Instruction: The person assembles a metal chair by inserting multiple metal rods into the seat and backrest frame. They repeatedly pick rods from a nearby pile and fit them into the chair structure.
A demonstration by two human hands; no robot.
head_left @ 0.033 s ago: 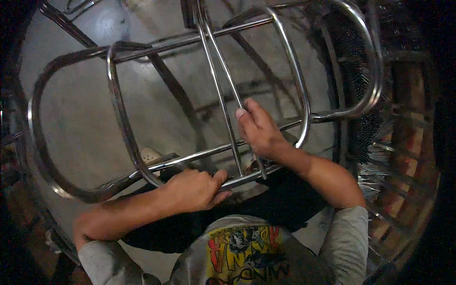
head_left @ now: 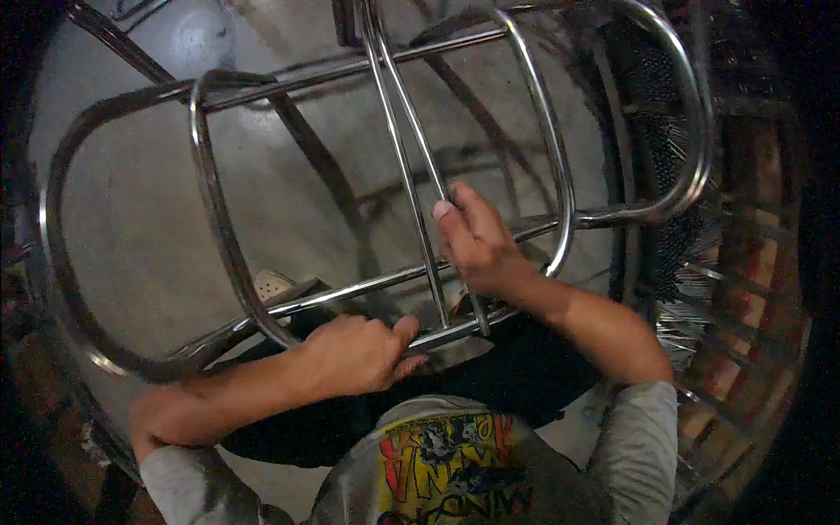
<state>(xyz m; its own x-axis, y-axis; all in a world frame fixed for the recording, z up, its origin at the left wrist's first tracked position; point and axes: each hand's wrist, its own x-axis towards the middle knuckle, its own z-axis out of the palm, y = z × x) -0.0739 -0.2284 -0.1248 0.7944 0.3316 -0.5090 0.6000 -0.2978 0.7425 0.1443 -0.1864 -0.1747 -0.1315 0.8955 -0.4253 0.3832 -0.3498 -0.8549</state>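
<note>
A shiny tubular metal frame (head_left: pixel 213 175) with rounded loops stretches across in front of me, its near tubes over my lap. My left hand (head_left: pixel 354 350) is closed around the nearest tube, its thumb toward the right. Fingers of my right hand (head_left: pixel 477 249) are wrapped round a thin metal rod (head_left: pixel 417 131), which runs from the far side of the frame down to the near tube. Beside it, to the left, a second thin rod (head_left: pixel 408 184) runs nearly alongside and meets the first at the far end. The rods' near ends lie at the near tube; whether they are fixed there I cannot tell.
Grey concrete floor (head_left: pixel 297 192) shows through the frame. A light perforated shoe (head_left: pixel 273 286) is below the near left tube. Along the right side are bundles of thin metal pieces (head_left: pixel 678 311) and a dark rack with bars (head_left: pixel 731 293). Dark metal legs stand beyond the frame.
The metal frame has shifted slightly, its left loop moving outward to the left and its right loop a little to the right. Both hands keep their grips.
</note>
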